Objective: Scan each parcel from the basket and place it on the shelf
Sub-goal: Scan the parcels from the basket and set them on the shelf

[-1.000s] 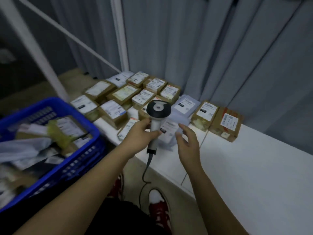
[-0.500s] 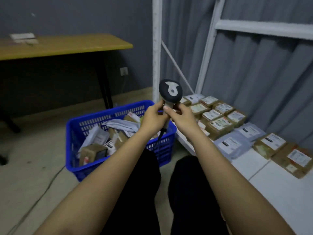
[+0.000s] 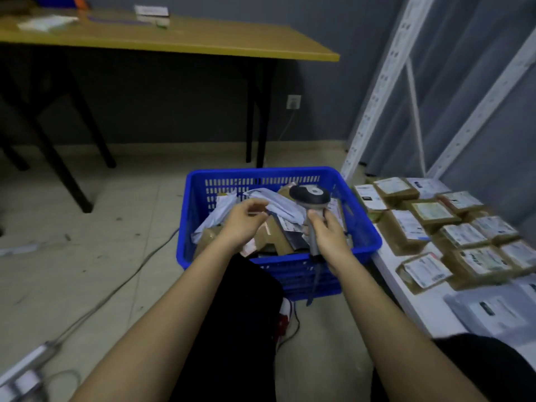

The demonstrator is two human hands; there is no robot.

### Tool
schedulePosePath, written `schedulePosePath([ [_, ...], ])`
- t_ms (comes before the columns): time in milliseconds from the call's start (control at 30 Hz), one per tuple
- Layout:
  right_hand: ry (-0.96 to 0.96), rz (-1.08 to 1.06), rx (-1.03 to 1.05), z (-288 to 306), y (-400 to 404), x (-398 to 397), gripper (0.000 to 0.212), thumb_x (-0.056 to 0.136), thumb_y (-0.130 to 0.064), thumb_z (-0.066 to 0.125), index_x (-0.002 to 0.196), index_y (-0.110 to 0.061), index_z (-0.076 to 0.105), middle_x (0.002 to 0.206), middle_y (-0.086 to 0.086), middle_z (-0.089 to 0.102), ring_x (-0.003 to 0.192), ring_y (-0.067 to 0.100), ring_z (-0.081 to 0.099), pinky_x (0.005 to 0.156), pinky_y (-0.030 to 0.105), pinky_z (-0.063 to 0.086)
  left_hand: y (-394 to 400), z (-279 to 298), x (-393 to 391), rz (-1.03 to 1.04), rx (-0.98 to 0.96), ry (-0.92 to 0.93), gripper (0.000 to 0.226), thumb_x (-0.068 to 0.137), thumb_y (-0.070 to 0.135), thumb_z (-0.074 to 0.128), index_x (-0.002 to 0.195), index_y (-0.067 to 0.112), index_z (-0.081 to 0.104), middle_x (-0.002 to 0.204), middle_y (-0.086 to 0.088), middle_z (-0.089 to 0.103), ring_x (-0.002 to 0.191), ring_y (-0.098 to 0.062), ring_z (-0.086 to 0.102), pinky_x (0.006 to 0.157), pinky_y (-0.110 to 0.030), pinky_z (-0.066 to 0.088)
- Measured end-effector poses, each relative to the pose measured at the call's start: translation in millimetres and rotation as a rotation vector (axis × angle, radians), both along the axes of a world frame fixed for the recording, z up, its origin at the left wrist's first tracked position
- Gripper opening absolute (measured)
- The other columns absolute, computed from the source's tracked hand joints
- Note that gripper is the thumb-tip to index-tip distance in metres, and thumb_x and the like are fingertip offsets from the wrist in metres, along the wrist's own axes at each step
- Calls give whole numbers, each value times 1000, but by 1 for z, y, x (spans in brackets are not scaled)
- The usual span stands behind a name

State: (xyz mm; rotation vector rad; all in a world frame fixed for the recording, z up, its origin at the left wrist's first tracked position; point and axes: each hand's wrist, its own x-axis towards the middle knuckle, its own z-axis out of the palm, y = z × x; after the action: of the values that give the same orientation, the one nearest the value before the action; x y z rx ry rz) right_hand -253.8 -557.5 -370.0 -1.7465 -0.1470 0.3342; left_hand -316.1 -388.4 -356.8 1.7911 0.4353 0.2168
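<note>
The blue basket (image 3: 366,231) stands on the floor in front of my knees, filled with white mailers (image 3: 280,205) and brown parcels (image 3: 271,237). My right hand (image 3: 329,237) is shut on the handle of the barcode scanner (image 3: 309,195), whose black head sits above the basket's right half. Over the middle of the basket hovers my left hand (image 3: 243,223), fingers loosely curled and apart, holding nothing. To the right, the white shelf board (image 3: 406,294) carries several labelled brown parcels (image 3: 406,227) in rows.
A yellow-topped table (image 3: 174,39) with black legs stands behind the basket. White shelf uprights (image 3: 385,82) rise at the right. A cable (image 3: 116,291) crosses the floor at left to a power strip (image 3: 23,372). The scanner cord hangs in front of the basket.
The view has swung left from the shelf to the basket. The scanner passed from my left hand to my right. My left hand let go and moved over the parcels.
</note>
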Motion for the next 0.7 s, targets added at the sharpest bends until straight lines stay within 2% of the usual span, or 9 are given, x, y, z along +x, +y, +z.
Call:
schedulePosePath([
  [67, 45, 33, -21, -20, 12, 11, 30, 101, -32, 46, 129, -19, 47, 105, -1, 60, 87, 15, 60, 72, 26, 51, 27, -16, 6, 115, 8, 33, 29, 92, 2, 56, 120, 1, 59, 110, -7, 61, 101, -17, 57, 76, -20, 46],
  [133, 95, 62, -46, -37, 24, 21, 36, 101, -32, 46, 135, -18, 45, 114, 1, 58, 90, 15, 61, 66, 20, 48, 57, -36, 10, 180, 35, 101, 30, 90, 4, 59, 120, 1, 59, 107, -5, 60, 100, -19, 58, 84, -25, 46],
  [200, 146, 99, -56, -52, 37, 29, 41, 101, -32, 46, 139, -18, 43, 117, 4, 56, 87, 13, 60, 66, 21, 48, 88, -60, 14, 180, 115, 231, 37, 88, 10, 64, 123, 4, 57, 115, -7, 61, 103, -20, 58, 89, -30, 47],
  [267, 178, 143, -64, -62, 50, 38, 33, 102, -30, 45, 133, -19, 46, 109, 4, 57, 81, 13, 58, 66, 23, 48, 112, -80, 16, 142, 175, 342, 48, 85, 16, 70, 129, 5, 52, 126, -9, 58, 111, -23, 57, 95, -36, 47],
  [400, 220, 219, -80, -74, 75, 50, 25, 102, -30, 44, 124, -20, 48, 111, 4, 57, 82, 13, 58, 62, 22, 47, 131, -110, 24, 20, 201, 438, 74, 79, 26, 77, 139, 8, 39, 134, -4, 49, 119, -23, 50, 87, -32, 43],
  [433, 211, 222, -81, -76, 80, 52, 20, 102, -29, 45, 118, -20, 51, 108, 5, 58, 81, 14, 58, 63, 23, 47, 132, -118, 27, -10, 212, 466, 84, 76, 29, 80, 142, 10, 33, 136, -3, 44, 123, -24, 46, 89, -33, 42],
  [533, 158, 198, -117, -87, 86, 56, 14, 100, -29, 48, 106, -21, 57, 105, 8, 62, 82, 19, 60, 74, 32, 49, 130, -140, 37, -58, 312, 623, 117, 62, 46, 85, 148, 14, 13, 151, -11, 19, 139, -31, 23, 109, -44, 33],
  [600, 150, 186, -115, -90, 85, 56, 21, 99, -29, 49, 116, -19, 57, 107, 6, 63, 84, 18, 60, 71, 29, 50, 125, -153, 40, -46, 417, 669, 118, 60, 47, 85, 146, 11, 13, 149, -14, 18, 139, -34, 19, 110, -47, 29],
  [700, 162, 166, -84, -86, 78, 54, 21, 100, -27, 49, 118, -19, 55, 101, 1, 62, 79, 12, 60, 63, 20, 47, 119, -154, 40, 41, 523, 611, 92, 69, 40, 79, 137, 6, 28, 140, -17, 29, 131, -34, 28, 102, -43, 35],
])
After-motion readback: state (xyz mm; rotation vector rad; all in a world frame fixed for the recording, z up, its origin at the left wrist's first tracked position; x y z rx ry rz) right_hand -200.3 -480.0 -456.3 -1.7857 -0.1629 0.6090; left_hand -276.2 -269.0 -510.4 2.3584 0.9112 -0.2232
